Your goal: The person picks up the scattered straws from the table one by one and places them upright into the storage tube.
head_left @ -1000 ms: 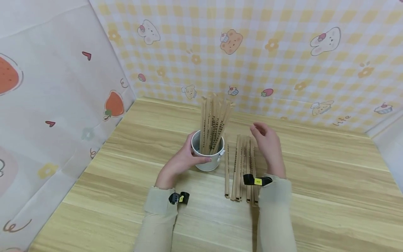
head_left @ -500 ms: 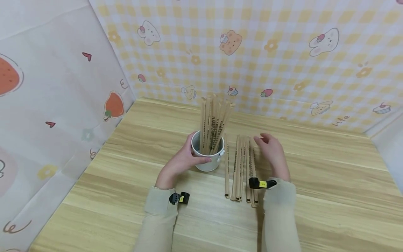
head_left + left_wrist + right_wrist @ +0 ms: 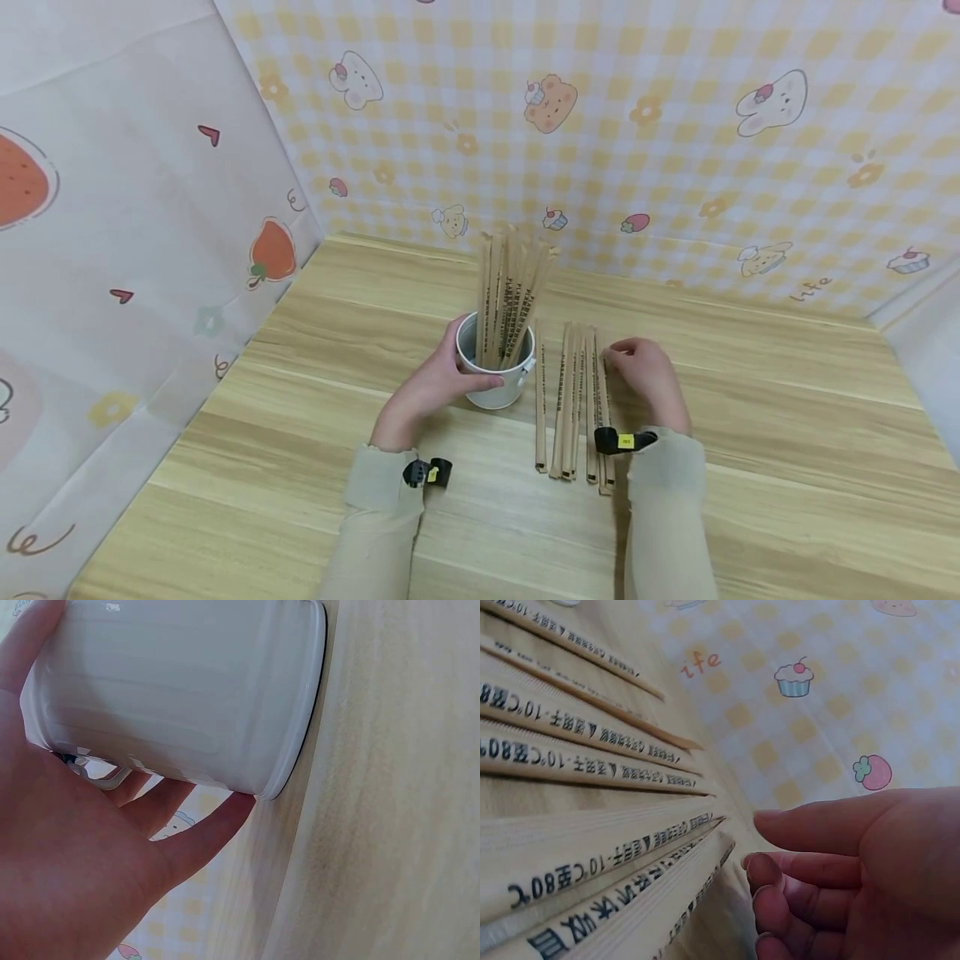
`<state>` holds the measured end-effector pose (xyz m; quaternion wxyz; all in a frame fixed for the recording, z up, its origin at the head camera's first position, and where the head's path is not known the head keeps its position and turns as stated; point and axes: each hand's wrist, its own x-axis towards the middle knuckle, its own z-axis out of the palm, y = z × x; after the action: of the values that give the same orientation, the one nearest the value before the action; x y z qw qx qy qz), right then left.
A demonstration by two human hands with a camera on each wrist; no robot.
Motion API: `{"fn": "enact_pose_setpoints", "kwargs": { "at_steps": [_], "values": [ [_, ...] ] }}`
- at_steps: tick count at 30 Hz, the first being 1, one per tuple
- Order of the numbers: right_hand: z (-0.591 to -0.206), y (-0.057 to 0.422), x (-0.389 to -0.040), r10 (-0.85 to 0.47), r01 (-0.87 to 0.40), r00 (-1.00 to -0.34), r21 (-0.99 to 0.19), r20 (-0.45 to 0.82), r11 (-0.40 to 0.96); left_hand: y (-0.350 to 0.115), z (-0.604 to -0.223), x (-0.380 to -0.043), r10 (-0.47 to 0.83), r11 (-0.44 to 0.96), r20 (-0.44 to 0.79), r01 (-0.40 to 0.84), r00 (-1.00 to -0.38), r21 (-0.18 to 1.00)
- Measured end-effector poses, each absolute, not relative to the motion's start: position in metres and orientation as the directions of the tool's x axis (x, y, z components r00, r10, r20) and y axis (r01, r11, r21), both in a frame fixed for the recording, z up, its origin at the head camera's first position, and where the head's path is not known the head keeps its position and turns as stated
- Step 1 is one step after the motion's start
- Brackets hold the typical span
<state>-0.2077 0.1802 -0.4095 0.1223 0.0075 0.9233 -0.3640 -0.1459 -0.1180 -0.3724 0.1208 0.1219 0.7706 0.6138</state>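
A white metal bucket point(image 3: 497, 397) stands upright on the table, with several paper-wrapped straws point(image 3: 512, 292) leaning inside it. My left hand point(image 3: 429, 385) grips the bucket from its left side, thumb across the front; in the left wrist view other fingers point(image 3: 202, 840) reach round its far side. To the right of the bucket, more wrapped straws point(image 3: 573, 408) lie roughly side by side. My right hand point(image 3: 648, 375) is at the far end of the rightmost straws. In the right wrist view its thumb point(image 3: 802, 825) and forefinger stay apart, with nothing between them, close to a straw end point(image 3: 724, 847).
The wood-grain table point(image 3: 787, 450) extends around both hands. A yellow checked cloth point(image 3: 600, 167) with cartoon prints hangs behind it, and a white printed cloth point(image 3: 165, 183) covers the left side. One straw point(image 3: 541, 408) lies apart, nearest the bucket.
My right hand has come down and slightly right, from above and beyond the straws to the rightmost straws' far ends. The left hand and bucket have stayed in place.
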Motion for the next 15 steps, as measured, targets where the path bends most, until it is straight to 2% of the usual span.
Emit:
{"fn": "enact_pose_setpoints", "kwargs": {
  "at_steps": [15],
  "values": [
    [-0.4122,0.1738,-0.2048,-0.021,0.134,-0.971,-0.612,-0.240,0.779,-0.1176,-0.3721,-0.1460,0.336,0.226,-0.029,0.050,-0.941,0.973]
  ]
}}
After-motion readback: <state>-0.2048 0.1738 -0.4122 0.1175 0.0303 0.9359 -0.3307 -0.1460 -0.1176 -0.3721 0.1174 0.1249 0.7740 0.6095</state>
